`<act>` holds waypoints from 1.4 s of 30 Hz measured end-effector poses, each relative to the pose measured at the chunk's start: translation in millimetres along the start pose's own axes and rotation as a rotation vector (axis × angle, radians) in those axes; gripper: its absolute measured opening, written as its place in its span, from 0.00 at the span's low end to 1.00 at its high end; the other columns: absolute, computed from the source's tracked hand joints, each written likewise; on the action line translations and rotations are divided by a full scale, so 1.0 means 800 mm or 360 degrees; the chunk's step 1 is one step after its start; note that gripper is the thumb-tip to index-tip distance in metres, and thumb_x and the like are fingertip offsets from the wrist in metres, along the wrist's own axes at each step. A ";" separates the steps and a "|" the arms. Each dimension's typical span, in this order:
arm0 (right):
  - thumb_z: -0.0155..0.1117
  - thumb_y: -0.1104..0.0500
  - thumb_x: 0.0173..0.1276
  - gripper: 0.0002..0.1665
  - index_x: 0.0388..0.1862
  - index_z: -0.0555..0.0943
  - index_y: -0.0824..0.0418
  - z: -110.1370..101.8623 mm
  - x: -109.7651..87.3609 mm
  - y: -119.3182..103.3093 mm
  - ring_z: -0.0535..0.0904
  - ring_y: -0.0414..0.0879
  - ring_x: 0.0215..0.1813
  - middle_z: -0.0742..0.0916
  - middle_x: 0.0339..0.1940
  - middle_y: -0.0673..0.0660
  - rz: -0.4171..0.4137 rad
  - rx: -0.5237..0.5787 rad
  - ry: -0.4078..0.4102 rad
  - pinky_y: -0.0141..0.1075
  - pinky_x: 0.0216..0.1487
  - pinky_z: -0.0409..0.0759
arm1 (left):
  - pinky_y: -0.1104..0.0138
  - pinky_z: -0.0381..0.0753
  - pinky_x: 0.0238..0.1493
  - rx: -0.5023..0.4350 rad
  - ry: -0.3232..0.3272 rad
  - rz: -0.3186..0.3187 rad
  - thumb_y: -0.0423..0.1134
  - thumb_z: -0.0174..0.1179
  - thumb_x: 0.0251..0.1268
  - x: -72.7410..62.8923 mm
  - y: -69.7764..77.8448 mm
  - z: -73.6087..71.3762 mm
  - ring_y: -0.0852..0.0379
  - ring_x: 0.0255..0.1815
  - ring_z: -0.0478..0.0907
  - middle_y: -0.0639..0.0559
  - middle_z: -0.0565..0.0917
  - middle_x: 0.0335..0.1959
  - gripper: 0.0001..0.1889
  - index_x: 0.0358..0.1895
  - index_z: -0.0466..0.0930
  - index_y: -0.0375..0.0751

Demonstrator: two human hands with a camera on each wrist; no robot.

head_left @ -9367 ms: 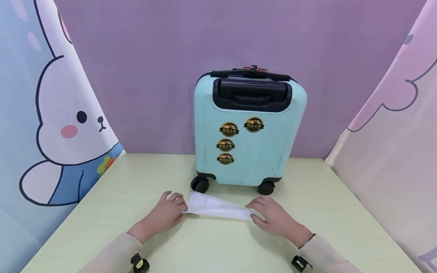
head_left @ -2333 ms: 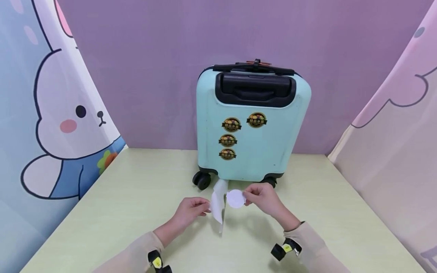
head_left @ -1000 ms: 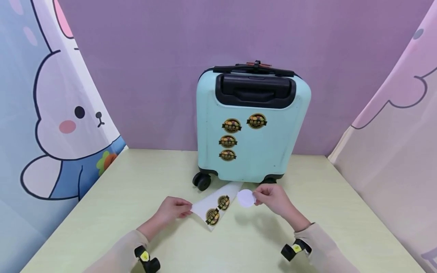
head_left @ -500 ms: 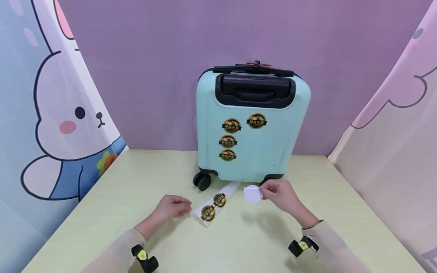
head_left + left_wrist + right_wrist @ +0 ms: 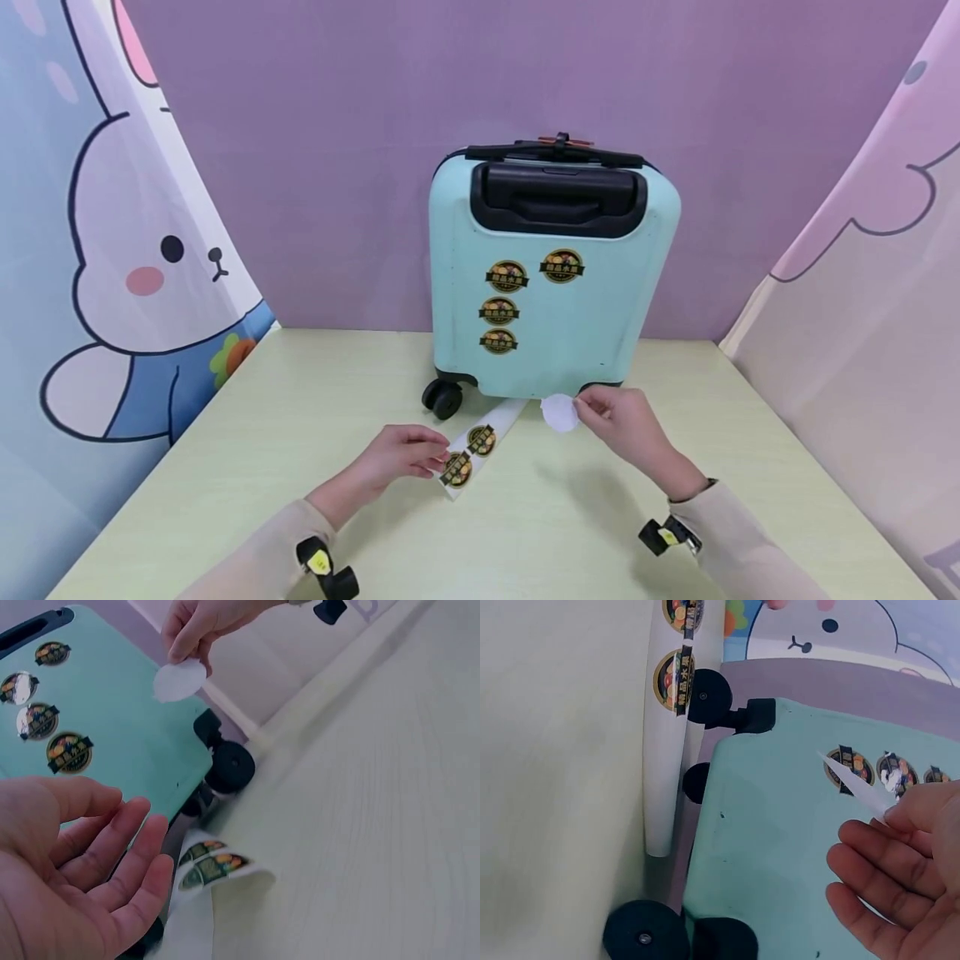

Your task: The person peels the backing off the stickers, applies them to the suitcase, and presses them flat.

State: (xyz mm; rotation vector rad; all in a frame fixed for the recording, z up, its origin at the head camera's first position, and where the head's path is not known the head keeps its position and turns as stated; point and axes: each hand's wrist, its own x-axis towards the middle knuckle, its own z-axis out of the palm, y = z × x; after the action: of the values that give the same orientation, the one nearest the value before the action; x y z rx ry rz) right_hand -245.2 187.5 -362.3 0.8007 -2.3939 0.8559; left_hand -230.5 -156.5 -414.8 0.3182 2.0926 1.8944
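My right hand (image 5: 630, 427) pinches a round sticker (image 5: 559, 413) by its right edge, its white back facing the head camera. It hangs in front of the lower edge of a mint-green suitcase (image 5: 570, 342). On the table lies a white sticker strip (image 5: 502, 417) with two round black-and-gold stickers showing; its far end runs under the suitcase. My left hand (image 5: 397, 458) hovers at the strip's near end. In the left wrist view, that hand (image 5: 82, 877) has loosely bent fingers with nothing between them, and the strip's near end (image 5: 217, 870) curls up beyond them.
Several matching stickers (image 5: 498, 311) are on the suitcase's face, left and upper middle. The suitcase stands upright on black wheels (image 5: 442, 398) near the purple back wall (image 5: 315, 167). Printed cloth walls (image 5: 150, 208) flank the pale table (image 5: 360, 375).
Both hands held the white strip at first; then the right hand came to hold a round sticker. The left hand has let the strip go, and the right has moved up and right.
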 end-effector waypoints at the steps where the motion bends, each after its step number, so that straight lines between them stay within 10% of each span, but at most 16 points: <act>1: 0.69 0.70 0.63 0.09 0.26 0.84 0.58 0.000 0.000 -0.001 0.72 0.32 0.22 0.83 0.21 0.43 -0.0050 -0.0024 0.0027 0.29 0.22 0.74 | 0.60 0.86 0.44 -0.0012 -0.0014 0.0003 0.32 0.59 0.70 0.000 0.002 0.003 0.52 0.38 0.85 0.37 0.86 0.41 0.18 0.54 0.75 0.17; 8: 0.72 0.71 0.57 0.09 0.26 0.83 0.59 0.004 0.002 -0.006 0.72 0.34 0.23 0.82 0.22 0.47 -0.0425 -0.0212 0.0222 0.29 0.22 0.75 | 0.58 0.85 0.48 -0.0052 -0.0103 0.0016 0.33 0.58 0.71 -0.001 0.019 0.020 0.48 0.46 0.85 0.34 0.85 0.46 0.19 0.55 0.75 0.18; 15: 0.49 0.53 0.80 0.24 0.27 0.82 0.62 0.008 0.008 -0.018 0.74 0.42 0.22 0.81 0.21 0.51 -0.0880 -0.0381 0.0432 0.32 0.21 0.76 | 0.57 0.84 0.51 -0.0169 -0.0130 -0.0059 0.38 0.59 0.71 0.003 0.030 0.040 0.49 0.49 0.84 0.36 0.84 0.50 0.21 0.57 0.75 0.21; 25: 0.55 0.65 0.74 0.14 0.30 0.83 0.67 0.011 0.018 -0.033 0.81 0.48 0.27 0.85 0.26 0.56 -0.1401 -0.0419 0.0610 0.41 0.28 0.82 | 0.60 0.84 0.51 -0.0347 -0.0187 -0.0071 0.37 0.56 0.74 0.007 0.046 0.055 0.52 0.49 0.84 0.40 0.84 0.51 0.21 0.60 0.73 0.23; 42: 0.55 0.67 0.74 0.12 0.32 0.83 0.68 0.012 0.018 -0.065 0.85 0.48 0.29 0.88 0.27 0.58 -0.1961 -0.0610 0.0685 0.39 0.30 0.86 | 0.60 0.84 0.51 -0.0513 -0.0239 -0.0179 0.40 0.55 0.76 0.005 0.063 0.071 0.50 0.47 0.85 0.47 0.87 0.42 0.14 0.51 0.79 0.32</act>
State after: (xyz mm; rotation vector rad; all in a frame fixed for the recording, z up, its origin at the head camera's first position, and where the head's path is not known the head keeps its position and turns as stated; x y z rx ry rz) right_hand -223.6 142.8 -339.4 1.4457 -1.2137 0.0271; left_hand -215.6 -96.9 -370.2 0.2530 1.6425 2.0298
